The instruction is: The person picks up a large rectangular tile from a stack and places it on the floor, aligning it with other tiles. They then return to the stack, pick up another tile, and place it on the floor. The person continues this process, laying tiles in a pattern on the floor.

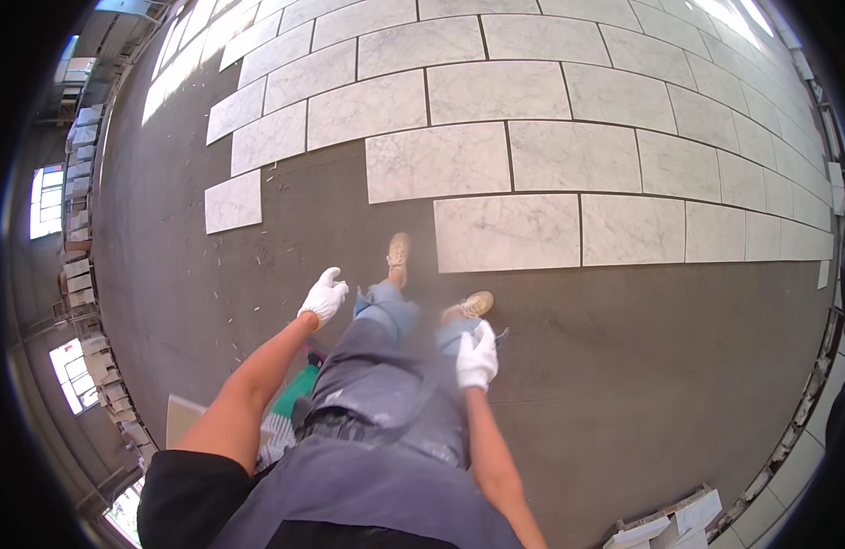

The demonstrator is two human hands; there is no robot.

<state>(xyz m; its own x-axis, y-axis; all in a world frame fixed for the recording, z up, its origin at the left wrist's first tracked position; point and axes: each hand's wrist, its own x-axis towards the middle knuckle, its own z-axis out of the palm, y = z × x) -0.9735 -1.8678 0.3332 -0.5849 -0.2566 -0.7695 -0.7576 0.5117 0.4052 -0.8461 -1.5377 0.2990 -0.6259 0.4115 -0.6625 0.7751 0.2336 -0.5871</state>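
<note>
Both of my hands wear white knit gloves and hang in front of my grey apron above the floor. My left hand (pixel 323 298) is held out to the left of my knee, fingers loosely apart, with nothing seen in it. Over my right thigh, my right hand (pixel 477 357) is loosely bent, thumb and finger apart, and no object shows in it. Ahead of my feet lie white grey-veined tiles in staggered rows; the nearest is a large tile (pixel 506 233) beyond my right shoe (pixel 477 304). My left shoe (pixel 398 259) is on bare grey floor.
A smaller cut tile (pixel 233 202) lies apart at the left, with small chips around. Behind my left arm, a green and striped thing (pixel 299 389) and a beige slab (pixel 182 419) are partly hidden. Tile pieces (pixel 678 522) are heaped at the lower right. Stacked boxes (pixel 79 197) line the left wall.
</note>
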